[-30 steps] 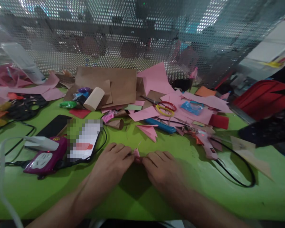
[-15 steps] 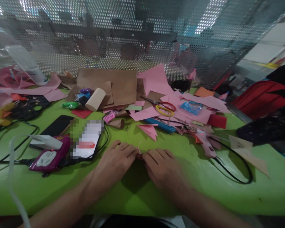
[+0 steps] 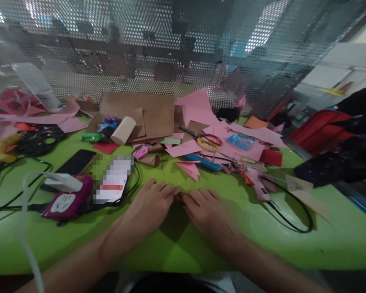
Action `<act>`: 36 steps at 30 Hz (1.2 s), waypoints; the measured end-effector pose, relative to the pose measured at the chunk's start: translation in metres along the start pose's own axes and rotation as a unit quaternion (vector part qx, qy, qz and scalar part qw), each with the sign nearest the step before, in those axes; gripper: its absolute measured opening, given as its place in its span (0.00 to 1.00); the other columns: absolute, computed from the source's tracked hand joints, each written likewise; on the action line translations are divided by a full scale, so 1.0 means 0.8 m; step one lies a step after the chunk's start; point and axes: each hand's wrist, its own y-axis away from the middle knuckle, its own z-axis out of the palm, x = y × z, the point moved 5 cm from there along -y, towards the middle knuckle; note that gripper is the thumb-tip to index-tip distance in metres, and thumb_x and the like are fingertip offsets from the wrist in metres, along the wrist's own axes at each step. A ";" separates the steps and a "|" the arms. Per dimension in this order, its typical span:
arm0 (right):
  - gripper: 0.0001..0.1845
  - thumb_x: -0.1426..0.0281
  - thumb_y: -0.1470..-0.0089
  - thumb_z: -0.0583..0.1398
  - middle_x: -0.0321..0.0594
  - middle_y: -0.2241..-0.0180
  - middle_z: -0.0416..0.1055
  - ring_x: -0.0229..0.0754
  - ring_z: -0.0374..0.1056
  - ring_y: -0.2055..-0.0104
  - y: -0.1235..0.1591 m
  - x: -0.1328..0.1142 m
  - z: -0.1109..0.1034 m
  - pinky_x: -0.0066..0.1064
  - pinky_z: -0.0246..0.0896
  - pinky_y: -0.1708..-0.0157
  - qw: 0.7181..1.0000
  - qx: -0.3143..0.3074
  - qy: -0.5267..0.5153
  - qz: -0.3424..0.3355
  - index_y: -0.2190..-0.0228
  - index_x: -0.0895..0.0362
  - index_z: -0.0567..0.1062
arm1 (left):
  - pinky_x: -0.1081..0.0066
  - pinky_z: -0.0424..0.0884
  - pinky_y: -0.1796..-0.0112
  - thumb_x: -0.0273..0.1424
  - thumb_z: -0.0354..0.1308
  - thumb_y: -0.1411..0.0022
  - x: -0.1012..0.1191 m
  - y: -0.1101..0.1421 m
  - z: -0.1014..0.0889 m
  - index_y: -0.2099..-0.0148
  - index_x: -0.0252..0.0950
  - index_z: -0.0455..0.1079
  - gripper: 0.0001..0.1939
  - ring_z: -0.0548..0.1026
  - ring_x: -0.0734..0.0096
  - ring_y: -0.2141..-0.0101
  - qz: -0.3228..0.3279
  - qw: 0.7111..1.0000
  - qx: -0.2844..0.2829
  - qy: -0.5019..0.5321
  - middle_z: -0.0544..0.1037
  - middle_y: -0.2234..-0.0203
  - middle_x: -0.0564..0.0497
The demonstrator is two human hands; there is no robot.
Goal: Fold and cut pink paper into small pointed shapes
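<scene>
My left hand point(image 3: 154, 205) and my right hand point(image 3: 205, 211) meet over the green table point(image 3: 158, 260), fingers curled and fingertips pressed together. Whatever they pinch between them is small and mostly covered by the fingers, so I cannot make it out. Just beyond the fingertips lies a folded pink paper piece point(image 3: 189, 169). To the left of my left hand rests a phone with a lit, blurred screen point(image 3: 117, 177). A pink glue gun point(image 3: 258, 183) lies on its side to the right of my right hand.
Scissors point(image 3: 209, 142), a blue cutter point(image 3: 203, 162) and pink paper scraps point(image 3: 253, 150) lie behind. A cardboard tube point(image 3: 123, 130) leans near brown card point(image 3: 152, 110). At left, a purple power adapter point(image 3: 68, 199) trails cables. A perforated metal screen point(image 3: 158, 53) stands behind the table.
The view has shifted slightly, so things on the right sit a little further left. My hands stay pressed together in nearly the same place; the pale bit between my fingertips shows less.
</scene>
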 end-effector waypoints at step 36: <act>0.08 0.68 0.39 0.61 0.39 0.63 0.75 0.44 0.67 0.59 -0.034 0.071 -0.061 0.36 0.52 0.59 0.991 -0.004 -0.130 -0.027 0.57 0.52 0.76 | 0.71 0.62 0.73 0.30 0.42 0.27 -0.005 -0.044 -0.009 0.64 0.37 0.64 0.13 0.73 0.69 0.73 -0.111 0.983 0.000 0.146 0.75 0.75 0.52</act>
